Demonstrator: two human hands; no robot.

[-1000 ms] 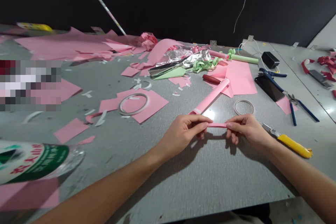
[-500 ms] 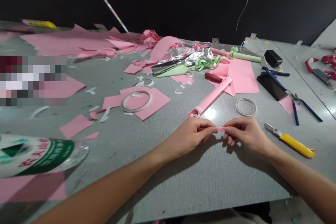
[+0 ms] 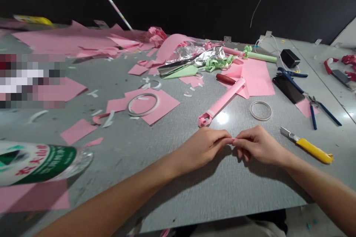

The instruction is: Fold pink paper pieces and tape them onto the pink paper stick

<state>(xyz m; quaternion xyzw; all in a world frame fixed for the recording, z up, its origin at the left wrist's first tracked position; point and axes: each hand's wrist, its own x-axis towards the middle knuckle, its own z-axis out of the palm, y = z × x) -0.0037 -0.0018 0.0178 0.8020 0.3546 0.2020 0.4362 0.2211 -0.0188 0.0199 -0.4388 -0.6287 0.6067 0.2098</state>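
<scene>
Between the fingertips of both hands is a small strip of pink paper [image 3: 234, 139], mostly covered by the fingers. My left hand [image 3: 204, 146] pinches one end, and my right hand [image 3: 256, 143] pinches the other, the tips almost meeting. Just beyond them lies a rolled pink paper tube [image 3: 226, 98] with a loop of folded paper at its near end. A roll of tape [image 3: 260, 110] rests behind my right hand. To the right of that hand is a yellow utility knife [image 3: 313, 150] with its blade out.
On the left lie a plastic bottle [image 3: 41, 163], a larger tape roll [image 3: 143, 104] and pink paper scraps [image 3: 78, 131]. Scissors [image 3: 180, 73], foil [image 3: 211, 55] and green paper curls [image 3: 219, 63] lie farther back. Pliers [image 3: 314, 105] and a phone [image 3: 287, 88] are at right.
My fingertips have come closer together, so less of the pink strip shows between them. The view has shifted slightly.
</scene>
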